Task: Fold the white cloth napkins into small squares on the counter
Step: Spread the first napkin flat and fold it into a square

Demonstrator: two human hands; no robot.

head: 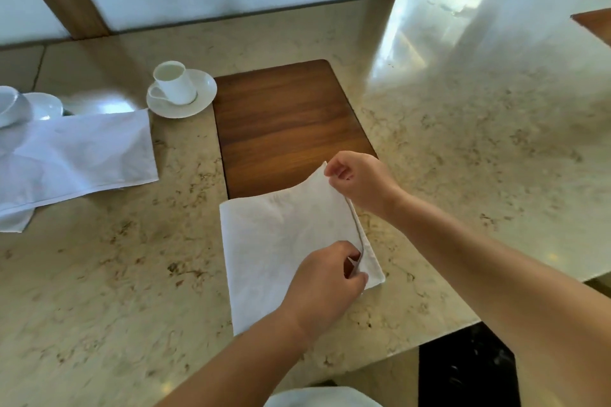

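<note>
A white cloth napkin [281, 241], folded in layers, lies on the beige marble counter [115, 274], its far edge overlapping a wooden inlay. My right hand [360, 182] pinches the napkin's far right corner and lifts it slightly. My left hand [324, 281] pinches the top layer at the near right corner, with the layers parted there. A second white napkin [76, 155] lies loosely folded and rumpled at the left.
A dark wooden inlay [284, 122] sits in the counter behind the napkin. A white cup on a saucer [178, 89] stands to its left, more white crockery [20, 106] at the far left. The counter edge [463, 327] runs near right; frosted window panels behind.
</note>
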